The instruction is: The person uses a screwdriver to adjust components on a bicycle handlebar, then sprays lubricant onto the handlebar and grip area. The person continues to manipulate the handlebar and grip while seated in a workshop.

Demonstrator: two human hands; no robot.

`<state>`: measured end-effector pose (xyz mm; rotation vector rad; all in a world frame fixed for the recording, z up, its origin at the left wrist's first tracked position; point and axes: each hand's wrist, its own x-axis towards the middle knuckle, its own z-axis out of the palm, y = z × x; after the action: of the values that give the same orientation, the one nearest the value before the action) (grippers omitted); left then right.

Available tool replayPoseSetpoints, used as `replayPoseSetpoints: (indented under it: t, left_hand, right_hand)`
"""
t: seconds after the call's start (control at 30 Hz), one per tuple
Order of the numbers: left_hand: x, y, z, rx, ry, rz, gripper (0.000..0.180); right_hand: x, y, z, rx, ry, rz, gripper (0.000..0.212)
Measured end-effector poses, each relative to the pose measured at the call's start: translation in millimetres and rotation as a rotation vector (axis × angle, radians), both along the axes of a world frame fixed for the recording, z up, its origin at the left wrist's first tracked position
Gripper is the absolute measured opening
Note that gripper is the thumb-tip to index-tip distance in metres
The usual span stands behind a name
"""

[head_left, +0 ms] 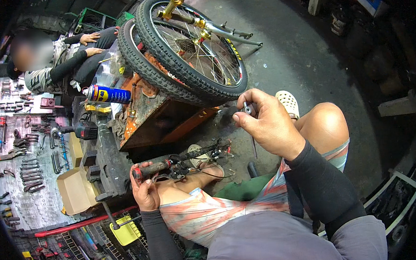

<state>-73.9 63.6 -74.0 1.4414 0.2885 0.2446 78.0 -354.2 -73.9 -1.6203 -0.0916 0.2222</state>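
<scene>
The left hand (145, 188) gripped a handlebar (181, 161) resting on the knee; the right hand (267, 121) pinched a small metal part (248, 109) near the wheels (184, 50).

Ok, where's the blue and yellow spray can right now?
In the head view the spray can lies on its side at upper left, on the cluttered bench beside the rusty orange box, just below the bicycle wheels.
</scene>
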Motion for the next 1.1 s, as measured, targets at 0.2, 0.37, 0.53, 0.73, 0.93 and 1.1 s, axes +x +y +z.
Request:
replayPoseSetpoints:
  t: [0.2, 0.37, 0.53, 0.73, 0.93, 1.1]
  left_hand:
    - [-0.3, 6.3, -2.0, -0.02, 0.006, 0.006, 0.079]
    - [1.2, 4.8, -0.8, -0.028, -0.015, -0.021, 0.076]
    - [2.8, 0.7, -0.1, -0.032, -0.011, -0.028, 0.072]
    - [4.1, 3.2, -1.0, -0.06, -0.011, -0.032, 0.073]
    - [5.1, 4.2, -2.1, -0.079, -0.012, -0.029, 0.072]
    - [6.3, 4.1, -1.4, -0.078, -0.009, -0.027, 0.072]
  right_hand:
    - [-4.3, -1.2, 18.8, -0.172, 0.021, -0.051, 0.02]
    - [-3.6, 0.1, 18.4, -0.183, -0.011, -0.05, 0.021]
    - [-3.5, 2.9, 12.2, -0.168, -0.007, -0.044, 0.022]
    - [-3.2, 4.1, 13.4, -0.183, -0.021, -0.044, 0.022]
    - [-3.4, 5.7, 14.7, -0.214, -0.029, -0.037, 0.022]
    - [-2.8, 7.1, 16.1, -0.218, -0.024, -0.029, 0.021]
